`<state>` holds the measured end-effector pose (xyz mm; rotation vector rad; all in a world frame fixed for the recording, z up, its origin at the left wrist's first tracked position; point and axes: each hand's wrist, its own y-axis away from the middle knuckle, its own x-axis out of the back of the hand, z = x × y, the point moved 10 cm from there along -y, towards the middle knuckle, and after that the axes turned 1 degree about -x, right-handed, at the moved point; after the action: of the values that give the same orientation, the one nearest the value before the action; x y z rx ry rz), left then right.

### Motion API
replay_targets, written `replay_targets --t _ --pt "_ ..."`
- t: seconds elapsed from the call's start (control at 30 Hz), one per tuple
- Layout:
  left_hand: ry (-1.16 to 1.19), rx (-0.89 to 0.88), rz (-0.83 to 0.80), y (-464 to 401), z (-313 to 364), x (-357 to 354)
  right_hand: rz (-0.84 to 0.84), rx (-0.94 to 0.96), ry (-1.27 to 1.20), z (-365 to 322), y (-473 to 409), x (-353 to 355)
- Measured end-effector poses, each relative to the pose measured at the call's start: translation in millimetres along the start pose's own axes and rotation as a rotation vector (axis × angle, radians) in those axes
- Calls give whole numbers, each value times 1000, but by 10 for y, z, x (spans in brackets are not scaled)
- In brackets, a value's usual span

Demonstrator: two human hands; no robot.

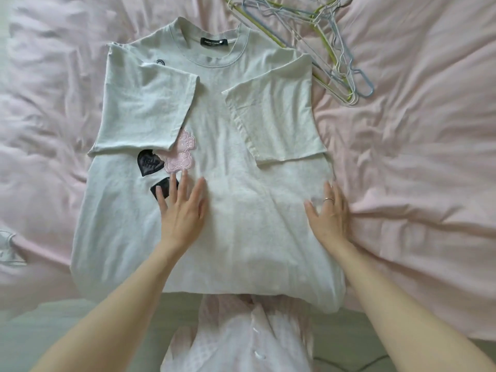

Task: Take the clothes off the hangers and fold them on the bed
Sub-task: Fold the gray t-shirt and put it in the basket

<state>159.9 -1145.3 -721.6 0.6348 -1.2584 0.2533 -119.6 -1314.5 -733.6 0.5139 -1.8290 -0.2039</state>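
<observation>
A pale grey T-shirt (pixel 241 237) lies flat on the pink bed (pixel 416 157), collar away from me. Both its sleeves are folded inward across the chest. It carries a pink figure patch (pixel 181 153) and black heart patches (pixel 147 162) on its left side. My left hand (pixel 182 210) lies flat on the shirt's middle with fingers spread and straight. My right hand (pixel 328 216) presses flat on the shirt's right edge, fingers straight, a ring on one finger. Several empty wire hangers (pixel 322 47) lie in a pile beyond the shirt's right shoulder.
A pink checked garment (pixel 241 336) shows at the bottom centre, below the shirt's hem. A bit of white fabric (pixel 8 248) pokes in at the left edge. The pink bedding is rumpled on both sides of the shirt.
</observation>
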Motion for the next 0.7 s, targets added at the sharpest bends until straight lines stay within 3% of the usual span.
replay_targets --t 0.17,0.27,0.33,0.4,0.5,0.7 --pt "17 273 -5 337 -1066 137 139 -264 -220 411 449 127" --pt "112 397 -11 733 -1535 91 109 -434 -394 640 789 -18" --pt "166 421 75 1007 -1747 106 77 -498 -444 799 1037 -159" --pt "248 508 134 1233 -1964 106 34 -531 -456 956 1244 -296" --pt "437 657 96 1572 -2278 -90 -23 -543 -476 1111 1562 -463" --pt "530 656 148 1805 -2480 -150 -100 -586 -634 1318 1889 -776"
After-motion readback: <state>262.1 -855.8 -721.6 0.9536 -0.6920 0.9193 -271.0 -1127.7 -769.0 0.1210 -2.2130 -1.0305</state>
